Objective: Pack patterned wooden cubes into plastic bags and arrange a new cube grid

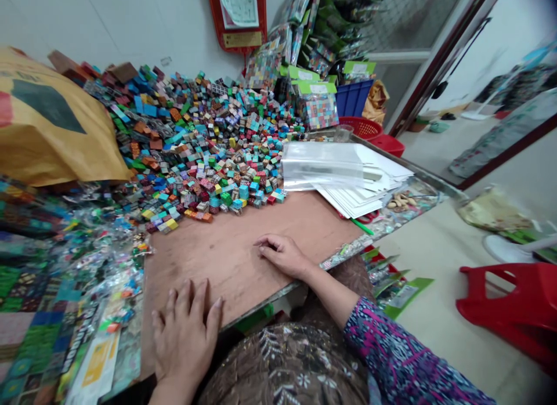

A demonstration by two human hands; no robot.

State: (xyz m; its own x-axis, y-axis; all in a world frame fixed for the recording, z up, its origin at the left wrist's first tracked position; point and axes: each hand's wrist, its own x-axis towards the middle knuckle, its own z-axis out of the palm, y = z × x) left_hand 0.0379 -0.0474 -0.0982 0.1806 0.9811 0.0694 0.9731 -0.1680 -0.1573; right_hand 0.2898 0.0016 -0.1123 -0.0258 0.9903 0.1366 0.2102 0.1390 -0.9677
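Two open hands rest palm down on my plywood desk (243, 260), gripping nothing: my left hand (184, 335) has its fingers spread near the front of the desk, and my right hand (281, 255) curls slightly beside the front edge. Ahead of them, a large heap of small coloured cubes (195, 144) spreads over the far part of the desk. Clear plastic sleeves on white paper sheets (348, 181) lie to the heap's right, with a green pen (362, 226) at their near edge. Printed packaging sheets (39, 289) cover the left side, beside a yellow sack (52, 120).
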